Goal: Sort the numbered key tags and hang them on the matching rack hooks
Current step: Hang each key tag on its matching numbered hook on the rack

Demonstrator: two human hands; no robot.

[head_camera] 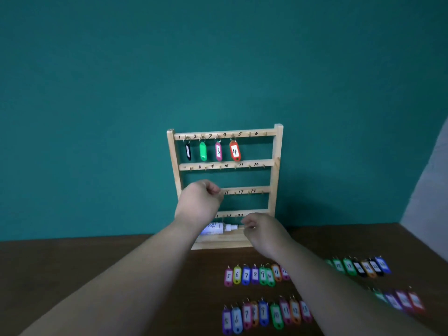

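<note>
A wooden key rack (276, 166) stands against the teal wall, its bars carrying numbered hooks. On the top bar hang a black tag (188, 152), a green tag (203, 151), a pink tag 3 (218, 151) and a red tag 4 (235, 151). My left hand (201, 202) is raised in front of the third bar, fingers curled, with nothing visible in it. My right hand (263, 232) is lower, in front of the bottom bar; its fingertips are bunched and whether they hold anything is unclear. Numbered tags lie in an upper row (252, 275) and a lower row (264, 314) on the table.
A white tube (218, 229) lies on the rack's base. More tags continue to the right of my right forearm, an upper group (361, 266) and a blurred lower group (402, 299). The brown table (72, 258) ends at a pale surface (426, 190) on the right.
</note>
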